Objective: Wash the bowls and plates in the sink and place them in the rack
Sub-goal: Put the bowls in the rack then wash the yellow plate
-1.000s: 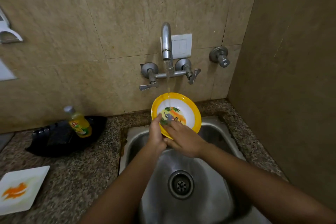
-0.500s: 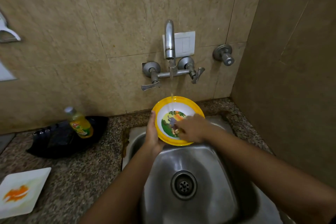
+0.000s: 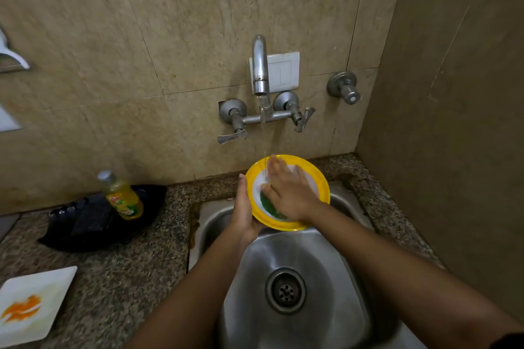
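A yellow-rimmed bowl point(image 3: 319, 178) with a white inside and a green picture is held tilted over the back of the steel sink point(image 3: 326, 258). My left hand point(image 3: 244, 207) grips its left rim from below. My right hand point(image 3: 286, 190) lies flat inside the bowl, fingers spread, covering most of the picture. Water runs from the wall tap point(image 3: 260, 68) onto the bowl's upper edge and my fingertips. A white square plate point(image 3: 42, 286) smeared with orange sauce lies on the counter at the far left. No rack is in view.
A yellow dish-soap bottle point(image 3: 123, 197) stands on a black tray point(image 3: 85, 224) on the granite counter point(image 3: 127, 278) left of the sink. The drain point(image 3: 285, 290) sits mid-sink. A side wall closes the right. A second valve point(image 3: 344, 88) juts from the back wall.
My right hand has slid from the bowl's lower rim up across its inside to the top edge. The bowl stays under the stream in my left hand.
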